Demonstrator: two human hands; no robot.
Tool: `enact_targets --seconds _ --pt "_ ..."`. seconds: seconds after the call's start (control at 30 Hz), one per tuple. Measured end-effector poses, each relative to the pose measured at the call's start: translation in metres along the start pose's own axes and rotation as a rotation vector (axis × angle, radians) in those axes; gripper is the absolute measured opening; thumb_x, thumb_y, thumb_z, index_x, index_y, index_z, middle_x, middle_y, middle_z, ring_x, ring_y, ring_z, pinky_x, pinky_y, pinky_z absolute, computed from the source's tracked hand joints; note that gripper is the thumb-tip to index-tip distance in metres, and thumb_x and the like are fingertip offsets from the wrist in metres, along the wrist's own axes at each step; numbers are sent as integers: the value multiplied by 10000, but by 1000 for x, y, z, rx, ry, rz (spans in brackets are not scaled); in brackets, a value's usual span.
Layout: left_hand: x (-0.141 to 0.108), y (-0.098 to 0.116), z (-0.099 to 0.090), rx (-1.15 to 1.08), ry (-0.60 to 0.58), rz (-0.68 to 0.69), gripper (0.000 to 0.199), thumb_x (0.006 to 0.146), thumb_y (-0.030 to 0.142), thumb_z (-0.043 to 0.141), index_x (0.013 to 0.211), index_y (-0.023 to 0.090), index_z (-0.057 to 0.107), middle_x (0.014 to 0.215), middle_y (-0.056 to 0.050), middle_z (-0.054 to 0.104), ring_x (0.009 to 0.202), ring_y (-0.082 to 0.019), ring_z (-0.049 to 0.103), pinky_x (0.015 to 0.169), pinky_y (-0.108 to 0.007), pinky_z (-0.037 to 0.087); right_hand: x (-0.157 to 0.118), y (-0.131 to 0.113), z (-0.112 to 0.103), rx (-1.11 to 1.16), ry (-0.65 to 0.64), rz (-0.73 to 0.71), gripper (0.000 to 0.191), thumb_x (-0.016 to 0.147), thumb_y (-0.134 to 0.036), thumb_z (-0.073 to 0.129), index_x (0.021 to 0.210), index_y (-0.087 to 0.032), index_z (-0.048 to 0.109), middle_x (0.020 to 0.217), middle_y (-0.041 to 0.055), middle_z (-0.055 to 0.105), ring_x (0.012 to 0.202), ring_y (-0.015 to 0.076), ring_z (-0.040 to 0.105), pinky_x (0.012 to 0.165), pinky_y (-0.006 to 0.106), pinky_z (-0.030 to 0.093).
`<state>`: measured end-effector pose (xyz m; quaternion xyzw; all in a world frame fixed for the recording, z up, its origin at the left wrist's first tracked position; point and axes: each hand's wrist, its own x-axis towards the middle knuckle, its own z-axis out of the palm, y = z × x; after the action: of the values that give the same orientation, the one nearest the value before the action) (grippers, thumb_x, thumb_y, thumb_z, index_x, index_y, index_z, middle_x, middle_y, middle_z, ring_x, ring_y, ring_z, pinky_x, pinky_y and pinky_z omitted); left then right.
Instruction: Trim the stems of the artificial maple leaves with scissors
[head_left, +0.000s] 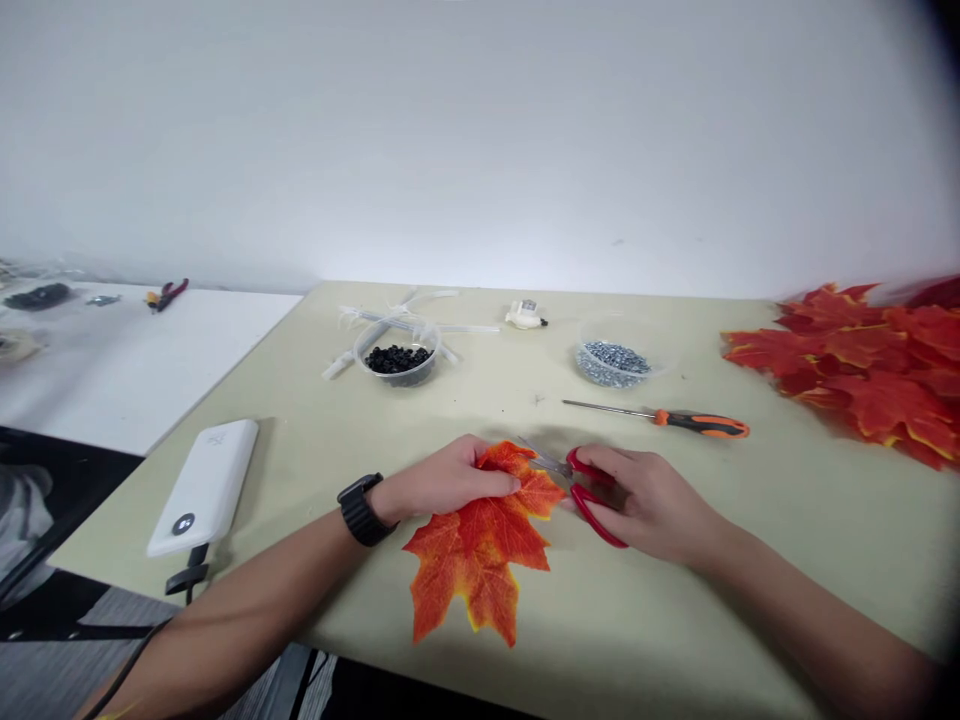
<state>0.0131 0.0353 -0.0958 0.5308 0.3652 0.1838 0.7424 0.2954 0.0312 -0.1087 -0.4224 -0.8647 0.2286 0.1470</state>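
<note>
While the right hand [646, 508] closes around red-handled scissors [589, 500] (blades pointing upper left, just beside the orange maple leaf [480, 560]), the left hand [442, 478] lies across that leaf at lower centre of the frame, whether pinching or only pressing being unclear.

There is just one camera, and it sits on the person's head. It looks forward and down, so we see what the person sees. The arms [240, 610] come in from the bottom corners, and the hands [442, 480] are low in the middle, quite close to the camera. The table [675, 600] fills the lower part and looks tilted, with its far edge running back toward the white wall [480, 150]. The wall fills the top half. Another white table [127, 370] is farther off at the left side.
</note>
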Motion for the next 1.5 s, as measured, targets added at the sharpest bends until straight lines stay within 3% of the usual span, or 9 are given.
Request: enact_targets --seconds 0.37,0.57,0.67,1.0,1.17,1.27,1.5 --pt "3 -2 0 51 -5 125 238 964 386 691 1080 184 743 1101 -74 754 913 -181 705 819 -273 540 -2 8 3 -21 117 -39 126 921 -277 569 849 -194 630 617 -37 582 514 94 455 506 225 359" --pt "8 -7 -1 12 182 229 240 950 395 713 999 160 704 992 -60 728 880 -171 688 802 -275 529 -1 8 2 -20 159 -2 137 910 -267 550 803 -200 604 599 -40 571 505 94 444 500 220 362" --pt "9 -6 -3 52 209 228 254 966 409 683 985 156 668 958 -55 705 846 -169 667 768 -279 516 -1 9 3 -17 160 24 164 915 -302 565 785 -205 586 590 -40 543 511 98 421 495 223 353" --pt "1 5 -9 501 254 299 291 1041 407 512 940 171 649 884 -10 650 796 -144 580 725 -252 451 2 9 7 -4 144 60 325 959 -469 582 762 -211 564 581 -33 523 515 109 406 492 240 345" --pt "-1 6 -5 416 277 230 359 1014 495 549 944 168 681 877 -20 675 776 -150 596 694 -256 458 0 8 5 -10 148 27 233 955 -413 562 842 -212 593 612 -29 555 514 117 443 505 247 371" --pt "-1 7 -3 362 342 204 394 978 523 602 841 158 650 817 -15 653 725 -140 579 651 -248 445 0 6 2 -7 139 4 177 936 -389 603 895 -219 578 640 -33 557 530 122 454 519 251 385" --pt "0 6 -3 254 409 188 432 948 542 634 758 157 581 718 -5 600 630 -126 540 571 -239 402 2 0 -2 2 106 14 230 935 -419 635 912 -231 504 682 -28 554 553 129 446 537 264 381"
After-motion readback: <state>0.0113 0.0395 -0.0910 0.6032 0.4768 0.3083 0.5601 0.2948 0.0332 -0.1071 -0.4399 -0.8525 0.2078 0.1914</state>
